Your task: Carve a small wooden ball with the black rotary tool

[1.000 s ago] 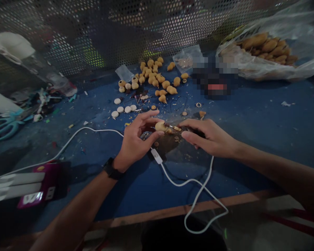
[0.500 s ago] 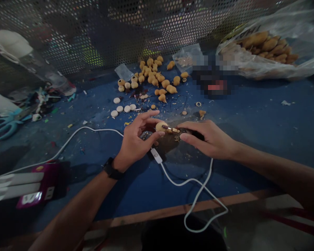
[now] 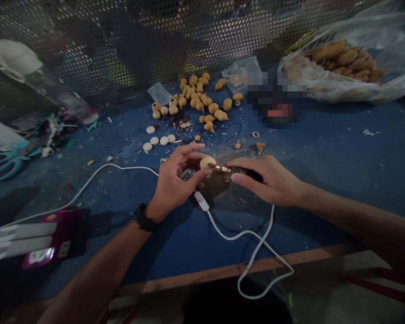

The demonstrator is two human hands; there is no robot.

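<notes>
Between the thumb and fingers of my left hand (image 3: 179, 173) is a small pale gourd (image 3: 207, 162). My right hand (image 3: 268, 177) grips a dark-bodied rotary tool (image 3: 253, 174), mostly covered by the fingers. Its brass-coloured shaft with a dark tip (image 3: 219, 167) reaches the gourd's near right side and appears to touch it. A white cable (image 3: 272, 220) hangs from under my right hand, loops over the table's front edge and runs to an inline switch (image 3: 201, 201) below my left hand.
Several small gourds (image 3: 205, 100) are piled at the back, with white discs (image 3: 164, 141) nearer. A plastic bag of gourds (image 3: 344, 58) lies back right. Blue scissors (image 3: 6, 162) and a purple box (image 3: 50, 243) are on the left. Shavings dot the blue table (image 3: 334, 180).
Both hands, the gourd and the tool have shifted very slightly left. The tool's tip stays against the gourd, and both grips look the same.
</notes>
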